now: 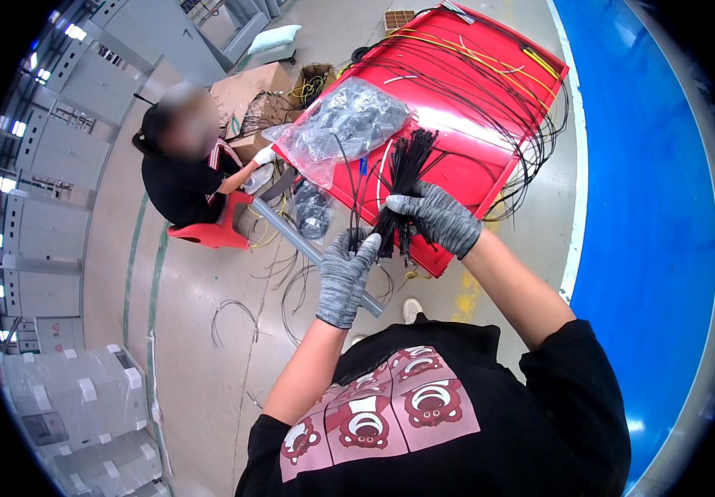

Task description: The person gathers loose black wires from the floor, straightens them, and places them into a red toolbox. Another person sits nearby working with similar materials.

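Both my hands wear grey knit gloves and are raised at the near edge of a red table. In my right hand is a thick bundle of thin black strands, gripped about its middle. Its upper ends fan out away from me; I cannot tell if they are wires or cable ties. Just left of it, my left hand is closed with fingertips pinched around a few thin black wires. These wires arch up over the red surface. The bundle's lower end hangs between the two hands.
A clear plastic bag of dark items lies on the table's left, with long black and yellow cables across the far side. A seated person works at left near cardboard boxes. Loose wires lie on the floor.
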Motion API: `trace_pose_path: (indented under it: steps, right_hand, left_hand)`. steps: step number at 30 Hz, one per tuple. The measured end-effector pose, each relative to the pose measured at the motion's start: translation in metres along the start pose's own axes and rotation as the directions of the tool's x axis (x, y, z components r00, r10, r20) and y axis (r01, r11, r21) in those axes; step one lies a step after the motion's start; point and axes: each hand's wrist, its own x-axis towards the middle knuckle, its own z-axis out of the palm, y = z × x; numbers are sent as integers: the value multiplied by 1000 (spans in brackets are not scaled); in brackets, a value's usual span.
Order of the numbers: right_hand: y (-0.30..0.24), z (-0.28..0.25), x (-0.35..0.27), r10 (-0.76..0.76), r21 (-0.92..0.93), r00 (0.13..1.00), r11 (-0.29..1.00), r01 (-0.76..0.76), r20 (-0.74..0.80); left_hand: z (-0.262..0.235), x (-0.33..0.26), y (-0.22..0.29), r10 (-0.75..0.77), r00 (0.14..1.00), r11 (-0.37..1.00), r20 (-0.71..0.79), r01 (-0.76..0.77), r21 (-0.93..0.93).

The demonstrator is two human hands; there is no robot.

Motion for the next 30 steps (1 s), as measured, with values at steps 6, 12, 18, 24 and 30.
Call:
trace_pose_path:
  steps: [6, 12, 18, 24, 30]
  right_hand:
    - [4, 3, -2, -48, 110, 998, 993, 51, -26]
    - [2, 6, -5, -94, 67, 992, 993, 99, -82]
    - [-7, 8, -12, -115, -152, 989, 983, 100, -93]
    - [-1, 9, -12, -184, -130, 982, 975, 178, -39]
    - [-3, 17, -20, -118, -103, 992, 987, 121, 35]
  left_hand:
    - [2, -2, 3, -84, 996, 994, 4, 83, 64]
    - [-7, 1, -2, -211, 977, 967, -23, 206, -152]
    - [-5, 6, 0, -71, 995, 984, -67, 59, -165]
    - [-4, 4, 17, -93, 993, 969, -76, 72, -238]
    - [-7, 9, 23, -46, 994, 968, -94, 21, -249]
